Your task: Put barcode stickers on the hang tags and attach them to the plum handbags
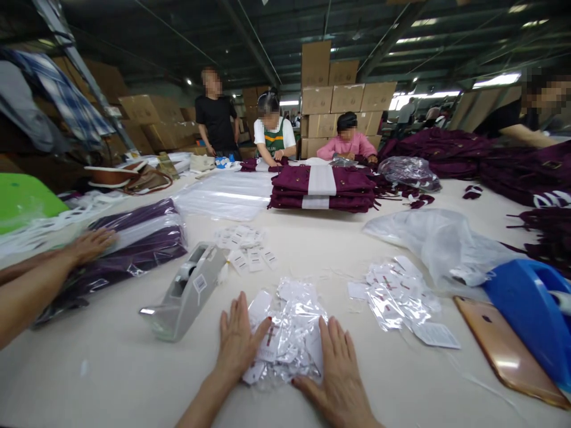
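A heap of white tags in small clear plastic bags lies on the pale table in front of me. Flat against its left side rests my left hand, fingers stretched out and thumb on the tags. My right hand lies along the right side of the heap, fingers extended and thumb spread toward its lower edge. Left of the heap stands a grey tape dispenser. Beyond it are small white labels. A second pile of bagged tags sits to the right.
At left, another person's hand touches a bagged purple garment stack. Folded purple garments are stacked ahead. A phone, a blue tape dispenser and a plastic bag lie right. Several people work around the table, with cardboard boxes behind.
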The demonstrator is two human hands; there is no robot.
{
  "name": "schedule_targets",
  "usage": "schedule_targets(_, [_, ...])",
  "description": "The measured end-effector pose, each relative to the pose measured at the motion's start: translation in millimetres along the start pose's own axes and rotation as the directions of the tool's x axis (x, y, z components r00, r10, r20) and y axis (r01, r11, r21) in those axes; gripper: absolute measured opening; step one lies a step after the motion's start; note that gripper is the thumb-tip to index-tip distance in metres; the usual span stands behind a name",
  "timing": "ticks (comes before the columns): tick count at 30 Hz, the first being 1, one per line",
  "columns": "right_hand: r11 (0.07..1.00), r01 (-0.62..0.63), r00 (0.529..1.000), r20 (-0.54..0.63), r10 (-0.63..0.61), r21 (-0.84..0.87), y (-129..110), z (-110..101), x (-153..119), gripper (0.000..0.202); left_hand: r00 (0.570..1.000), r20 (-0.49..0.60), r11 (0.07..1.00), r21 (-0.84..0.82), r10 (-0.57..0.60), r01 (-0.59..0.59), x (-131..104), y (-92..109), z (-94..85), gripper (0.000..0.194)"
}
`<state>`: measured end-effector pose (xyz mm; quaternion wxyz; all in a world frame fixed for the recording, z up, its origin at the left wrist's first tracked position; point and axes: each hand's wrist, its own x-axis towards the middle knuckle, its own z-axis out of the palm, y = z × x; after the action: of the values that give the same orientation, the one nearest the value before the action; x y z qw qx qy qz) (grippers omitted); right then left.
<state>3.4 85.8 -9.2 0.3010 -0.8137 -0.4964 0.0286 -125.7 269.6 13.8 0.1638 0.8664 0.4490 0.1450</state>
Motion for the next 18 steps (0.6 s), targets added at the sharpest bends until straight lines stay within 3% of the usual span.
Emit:
schedule_targets(3, [0.995, -0.092, 0.990, 0.108, 0.088, 0.034, -14, 6, 21, 0.095, 0.992, 0.041, 0.984, -0.135, 0.118, -0.112, 11, 32, 14.7, 0.077])
schedule_targets(6, [0.982, -0.137, 0.976, 0.189, 0.111, 0.130, -24, 2, 37, 0.093, 0.987, 0.122, 0.933, -0.356, 0.104, -0.054, 21, 59, 11.8, 0.071])
schedule_targets(9, [0.935, -0.214, 0.947, 0.296, 0.127, 0.282, -22, -17, 41, 0.102, 0.973, 0.220, 0.868, -0.493, 0.067, 0.051, 31, 63, -5.3, 0.065])
schedule_targets(12, [0.794, -0.306, 0.908, 0.413, 0.076, 0.525, -11, -44, 41, 0.115, 0.962, 0.272, 0.890, -0.446, 0.031, 0.097, 45, 55, -22.9, 0.076])
schedule_targets(15, [0.667, -0.352, 0.907, 0.416, 0.069, 0.657, -5, -59, 45, 0.120, 0.945, 0.319, 0.927, -0.371, 0.077, 0.050, 67, 59, -27.1, 0.089])
schedule_targets(18, [0.765, -0.399, 0.901, 0.372, 0.224, 0.505, -16, -50, 48, 0.118, 0.922, 0.355, 0.950, -0.308, 0.152, -0.038, 91, 78, -15.1, 0.084])
